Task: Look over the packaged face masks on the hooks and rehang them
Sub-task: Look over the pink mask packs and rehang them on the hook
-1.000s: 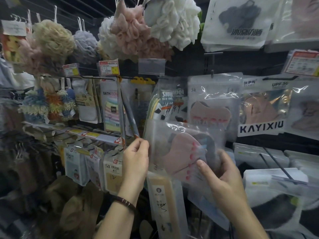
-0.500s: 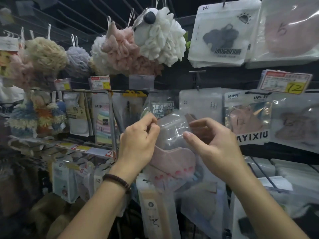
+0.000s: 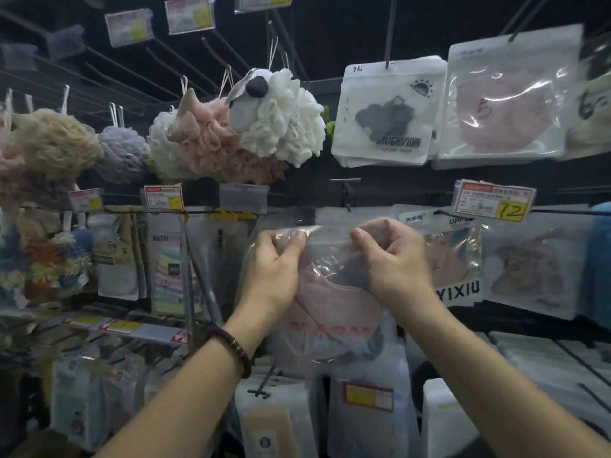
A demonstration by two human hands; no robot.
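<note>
A clear plastic packet with a pink face mask [image 3: 330, 299] hangs between both hands in front of the display. My left hand [image 3: 274, 262] pinches its top left corner, and my right hand [image 3: 393, 256] pinches its top right corner. The packet's top edge sits just under a black hook [image 3: 345, 193] in the middle row. More packaged masks hang behind and to the right: a pink one with printed lettering [image 3: 453, 259], a brownish one [image 3: 529, 266], a white packet with a dark mask [image 3: 386, 117] and a clear one with a pink mask [image 3: 502, 104] above.
Bath sponges [image 3: 231, 133] in pink, white and beige hang at upper left. Towel packets [image 3: 172, 262] hang to the left of my hands. A price tag marked 12 [image 3: 494, 200] juts out at right. White packets [image 3: 367, 408] fill the lower hooks below.
Both hands have lifted the pink mask packet from waist level up to the middle hook row and shifted their grip to its top corners. The view has tilted upward.
</note>
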